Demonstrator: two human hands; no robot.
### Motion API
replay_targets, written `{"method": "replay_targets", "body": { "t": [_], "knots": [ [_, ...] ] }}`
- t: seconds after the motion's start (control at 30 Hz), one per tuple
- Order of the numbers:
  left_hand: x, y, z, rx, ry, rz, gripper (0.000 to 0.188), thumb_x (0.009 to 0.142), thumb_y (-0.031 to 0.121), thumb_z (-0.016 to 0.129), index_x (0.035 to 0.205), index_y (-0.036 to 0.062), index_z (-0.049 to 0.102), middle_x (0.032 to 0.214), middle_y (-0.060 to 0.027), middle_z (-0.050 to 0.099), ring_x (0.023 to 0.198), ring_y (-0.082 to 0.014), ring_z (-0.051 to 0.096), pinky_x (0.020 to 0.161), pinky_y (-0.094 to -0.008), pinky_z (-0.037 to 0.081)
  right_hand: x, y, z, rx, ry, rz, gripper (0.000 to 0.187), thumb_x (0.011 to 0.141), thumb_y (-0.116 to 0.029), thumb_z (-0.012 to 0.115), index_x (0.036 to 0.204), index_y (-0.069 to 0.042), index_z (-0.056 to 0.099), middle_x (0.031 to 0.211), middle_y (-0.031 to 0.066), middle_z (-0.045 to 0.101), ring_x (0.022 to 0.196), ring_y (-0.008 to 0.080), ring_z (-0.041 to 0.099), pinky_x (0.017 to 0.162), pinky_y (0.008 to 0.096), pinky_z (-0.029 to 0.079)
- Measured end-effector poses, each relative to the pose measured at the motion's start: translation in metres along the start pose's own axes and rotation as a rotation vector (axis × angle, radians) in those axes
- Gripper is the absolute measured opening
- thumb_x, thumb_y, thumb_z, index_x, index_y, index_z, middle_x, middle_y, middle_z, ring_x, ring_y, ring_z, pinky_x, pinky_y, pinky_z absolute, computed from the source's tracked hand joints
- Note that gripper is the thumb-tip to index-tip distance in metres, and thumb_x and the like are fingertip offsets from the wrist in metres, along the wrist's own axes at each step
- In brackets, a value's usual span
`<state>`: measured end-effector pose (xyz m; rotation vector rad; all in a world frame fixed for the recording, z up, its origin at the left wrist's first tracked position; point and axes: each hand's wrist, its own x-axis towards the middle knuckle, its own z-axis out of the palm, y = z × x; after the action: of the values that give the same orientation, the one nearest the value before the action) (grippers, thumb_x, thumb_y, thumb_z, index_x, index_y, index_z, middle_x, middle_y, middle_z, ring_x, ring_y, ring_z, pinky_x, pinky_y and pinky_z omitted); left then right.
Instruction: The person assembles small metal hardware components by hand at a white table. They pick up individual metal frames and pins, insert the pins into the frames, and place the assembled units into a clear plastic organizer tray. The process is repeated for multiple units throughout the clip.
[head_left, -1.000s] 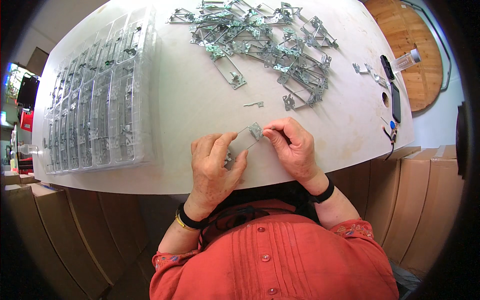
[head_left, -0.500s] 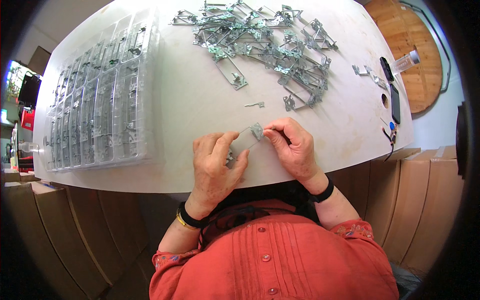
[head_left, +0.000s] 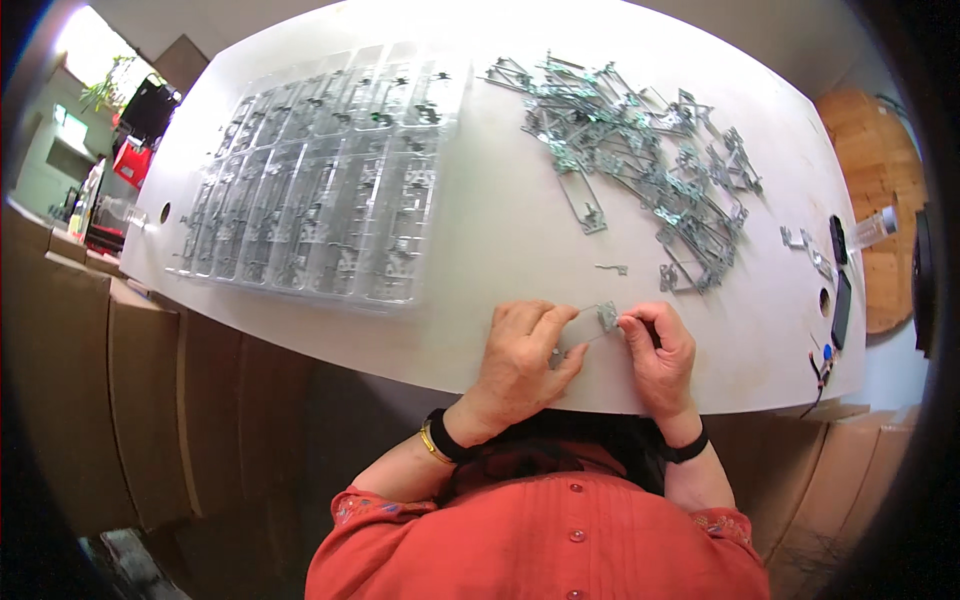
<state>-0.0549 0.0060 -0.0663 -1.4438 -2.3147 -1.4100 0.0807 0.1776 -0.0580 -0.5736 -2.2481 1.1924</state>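
Near the front edge of the table, a metal frame part (head_left: 606, 317) with thin rods and a small flat plate spans the space between my hands. My left hand (head_left: 528, 352) curls around its left end, which is mostly hidden under the fingers. At the plate on the other end, my right hand (head_left: 660, 350) pinches with thumb and forefinger; whether a smaller piece is between those fingertips cannot be made out. A small loose metal lever (head_left: 613, 268) lies just beyond my hands. Farther back spreads a heap of similar metal frame parts (head_left: 640, 150).
A clear plastic compartment tray (head_left: 425, 297) filled with metal parts stands on the left of the white table (head_left: 480, 270). Along the right edge lie a black phone (head_left: 841, 311), a clear bottle (head_left: 872, 228) and pliers (head_left: 822, 368). Cardboard boxes (head_left: 150, 400) stand below the table.
The whole view has shifted, so the table, tray and hands sit farther right and lower in the picture. My hands keep nearly the same hold on the metal frame part.
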Motion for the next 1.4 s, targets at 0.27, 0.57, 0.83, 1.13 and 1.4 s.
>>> {"method": "replay_targets", "body": {
  "t": [0.27, 0.57, 0.83, 1.13, 1.4],
  "knots": [
    [-0.002, 0.0, 0.002, -0.018, 0.019, 0.003, 0.045, 0.081, 0.017, 0.089, 0.122, 0.006, 0.073, 0.108, -0.0148, 0.07, 0.103, -0.0341, 0.066, 0.096, -0.0455, 0.05, -0.002, 0.001, -0.001, -0.032, 0.004, -0.003, 0.01, 0.104, -0.01, 0.075, 0.102, -0.003, 0.068, 0.087, 0.0073, 0.064, 0.077, 0.0191, 0.06, 0.073, 0.0317, 0.051],
    [-0.004, -0.002, 0.001, -0.037, 0.0, -0.011, 0.045, 0.082, 0.018, 0.088, 0.122, 0.0058, 0.072, 0.109, -0.0136, 0.07, 0.104, -0.0338, 0.066, 0.097, -0.0461, 0.049, 0.0, -0.001, 0.002, -0.045, 0.016, -0.054, 0.011, 0.104, -0.011, 0.075, 0.101, -0.003, 0.069, 0.09, 0.009, 0.067, 0.08, 0.0197, 0.063, 0.074, 0.0322, 0.052],
    [-0.003, -0.003, 0.002, -0.035, 0.006, 0.005, 0.044, 0.084, 0.02, 0.087, 0.122, 0.0058, 0.071, 0.107, -0.0128, 0.068, 0.102, -0.0325, 0.066, 0.095, -0.0461, 0.049, 0.0, -0.003, 0.002, -0.055, 0.014, -0.045, 0.012, 0.104, -0.012, 0.075, 0.1, -0.002, 0.069, 0.09, 0.0087, 0.067, 0.08, 0.0201, 0.062, 0.074, 0.0322, 0.051],
    [-0.004, -0.004, 0.001, -0.044, 0.002, 0.009, 0.044, 0.084, 0.02, 0.087, 0.123, 0.0049, 0.07, 0.106, -0.0127, 0.068, 0.101, -0.0322, 0.067, 0.095, -0.0459, 0.048, 0.0, -0.002, 0.001, -0.071, 0.014, -0.063, 0.012, 0.104, -0.012, 0.075, 0.1, -0.002, 0.069, 0.091, 0.0089, 0.067, 0.081, 0.0209, 0.063, 0.075, 0.0324, 0.051],
    [-0.004, -0.002, 0.001, -0.035, 0.008, 0.012, 0.043, 0.084, 0.021, 0.087, 0.121, 0.0049, 0.07, 0.105, -0.0131, 0.067, 0.1, -0.0323, 0.066, 0.095, -0.0457, 0.048, 0.0, -0.006, 0.0, -0.094, 0.007, -0.078, 0.012, 0.105, -0.013, 0.075, 0.102, -0.002, 0.071, 0.091, 0.0091, 0.067, 0.081, 0.0215, 0.063, 0.075, 0.0326, 0.052]
  ]
}}
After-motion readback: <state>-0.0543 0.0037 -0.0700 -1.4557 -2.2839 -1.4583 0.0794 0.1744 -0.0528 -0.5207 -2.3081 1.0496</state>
